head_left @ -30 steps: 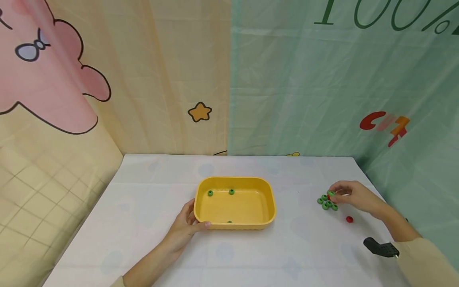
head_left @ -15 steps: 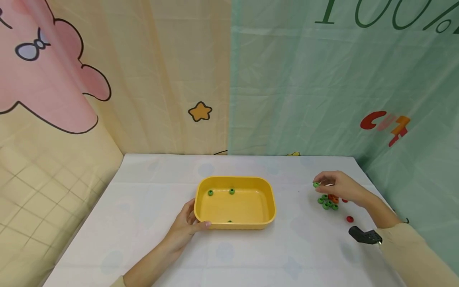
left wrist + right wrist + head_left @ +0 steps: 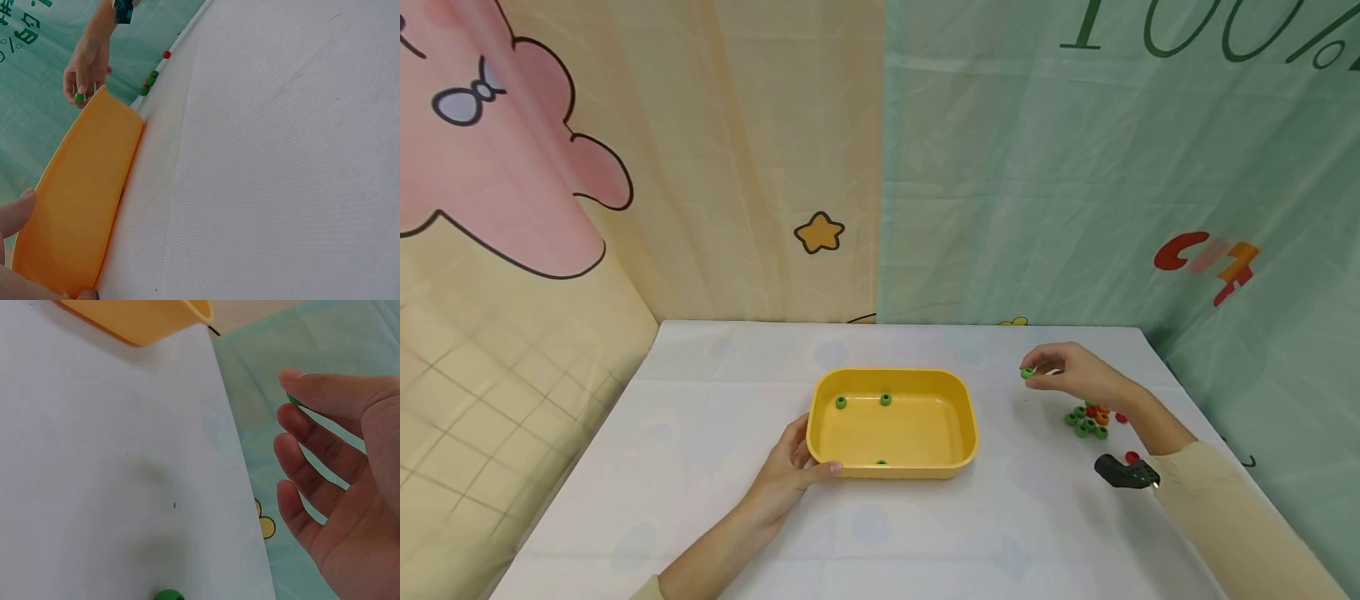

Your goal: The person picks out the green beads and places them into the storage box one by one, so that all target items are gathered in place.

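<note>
My left hand (image 3: 784, 467) grips the near left corner of a yellow tray (image 3: 895, 472), thumb over its rim. Inside the tray lie two green beads (image 3: 886, 400) toward the back, and part of another shows behind the near wall. Above the table, right of the tray, my right hand (image 3: 1078, 373) pinches a green bead (image 3: 1027, 373) between thumb and fingertip. In the right wrist view, the thumb mostly covers that bead (image 3: 293, 399). Below that hand sits a cluster of green beads (image 3: 1081, 431) with some red and orange beads (image 3: 1102, 419).
A lone red bead (image 3: 1132, 457) lies nearer on the right, partly beside the black wrist-camera mount (image 3: 1126, 472). A white cloth covers the table (image 3: 895, 542). Printed curtains (image 3: 1015, 183) hang behind and at both sides.
My right hand has lifted the green bead off the cluster and moved left and away from me, uncovering the red and orange beads. The left hand and tray stay put.
</note>
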Demonstrator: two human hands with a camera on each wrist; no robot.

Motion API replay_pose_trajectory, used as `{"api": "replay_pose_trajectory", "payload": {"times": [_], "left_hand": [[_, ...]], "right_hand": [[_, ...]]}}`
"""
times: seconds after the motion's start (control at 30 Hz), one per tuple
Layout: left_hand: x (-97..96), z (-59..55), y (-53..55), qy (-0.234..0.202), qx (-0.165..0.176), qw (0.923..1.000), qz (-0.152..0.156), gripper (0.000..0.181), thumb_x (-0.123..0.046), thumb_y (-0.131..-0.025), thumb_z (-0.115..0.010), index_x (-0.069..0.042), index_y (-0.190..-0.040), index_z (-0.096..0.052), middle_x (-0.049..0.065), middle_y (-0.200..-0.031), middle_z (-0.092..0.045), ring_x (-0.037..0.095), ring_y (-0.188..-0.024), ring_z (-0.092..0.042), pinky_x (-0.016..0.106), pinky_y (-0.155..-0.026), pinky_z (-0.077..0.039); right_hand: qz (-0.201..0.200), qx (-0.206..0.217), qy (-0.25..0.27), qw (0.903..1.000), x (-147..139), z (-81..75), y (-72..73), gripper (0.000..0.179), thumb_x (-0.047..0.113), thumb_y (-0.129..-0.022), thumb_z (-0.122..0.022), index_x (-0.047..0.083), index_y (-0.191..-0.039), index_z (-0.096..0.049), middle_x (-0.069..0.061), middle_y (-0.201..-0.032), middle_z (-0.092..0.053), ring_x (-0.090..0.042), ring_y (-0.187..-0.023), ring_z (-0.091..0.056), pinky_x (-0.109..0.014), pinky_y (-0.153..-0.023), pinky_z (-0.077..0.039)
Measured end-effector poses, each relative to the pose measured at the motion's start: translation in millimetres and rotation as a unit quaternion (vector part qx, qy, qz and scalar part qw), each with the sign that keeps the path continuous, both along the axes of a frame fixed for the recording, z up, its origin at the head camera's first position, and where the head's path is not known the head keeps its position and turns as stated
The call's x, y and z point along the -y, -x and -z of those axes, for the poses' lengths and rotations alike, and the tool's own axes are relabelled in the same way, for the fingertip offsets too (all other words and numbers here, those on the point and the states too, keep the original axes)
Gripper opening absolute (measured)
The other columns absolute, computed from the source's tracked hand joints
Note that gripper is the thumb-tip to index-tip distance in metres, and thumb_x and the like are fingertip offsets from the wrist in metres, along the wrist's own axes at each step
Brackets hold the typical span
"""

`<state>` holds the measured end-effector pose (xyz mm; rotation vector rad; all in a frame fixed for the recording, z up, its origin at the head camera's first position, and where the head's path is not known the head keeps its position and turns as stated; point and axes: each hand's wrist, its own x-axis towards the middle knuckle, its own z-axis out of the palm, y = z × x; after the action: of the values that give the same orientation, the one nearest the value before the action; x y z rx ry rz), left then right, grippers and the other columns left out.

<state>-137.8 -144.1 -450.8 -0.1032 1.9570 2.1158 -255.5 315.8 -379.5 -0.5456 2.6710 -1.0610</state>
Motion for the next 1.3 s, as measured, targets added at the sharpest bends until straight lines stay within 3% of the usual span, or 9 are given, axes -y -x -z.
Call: {"api": "replay_pose_trajectory", "payload": {"times": [0.23,0.53,1.3], "left_hand": [[-0.5,0.8,0.7,-0.003,-0.001,1.0000,-0.001,0.096,-0.004,-0.084,-0.085,-0.009,-0.160,-0.026,0.017,-0.165,-0.029,0.037,-0.152,-0.024,0.050,-0.118,-0.033],[-1.9,-0.4,0.4,-0.001,0.005,1.0000,0.000,0.095,-0.005,-0.085,-0.085,-0.009,-0.160,-0.027,0.017,-0.165,-0.029,0.037,-0.152,-0.025,0.050,-0.118,-0.033],[-0.5,-2.1,0.2,0.011,0.013,0.9998,-0.005,0.097,-0.006,-0.085,-0.086,-0.011,-0.161,-0.026,0.016,-0.167,-0.026,0.037,-0.152,-0.024,0.049,-0.118,-0.034]], "right_hand": [[-0.018,0.004,0.011,0.9998,22,-5.9,7.9,0.024,0.016,-0.096,-0.076,0.003,-0.116,-0.070,-0.007,-0.109,-0.068,-0.025,-0.098,-0.063,-0.034,-0.082,-0.058],[-0.050,0.009,0.017,0.9986,47,-8.9,19.7,0.024,0.017,-0.096,-0.076,0.003,-0.115,-0.070,-0.003,-0.109,-0.068,-0.024,-0.102,-0.064,-0.044,-0.094,-0.057],[-0.135,0.022,0.031,0.9902,143,-17.3,43.2,0.018,0.015,-0.096,-0.076,0.007,-0.112,-0.073,-0.001,-0.107,-0.069,-0.022,-0.099,-0.064,-0.038,-0.094,-0.057]]}}
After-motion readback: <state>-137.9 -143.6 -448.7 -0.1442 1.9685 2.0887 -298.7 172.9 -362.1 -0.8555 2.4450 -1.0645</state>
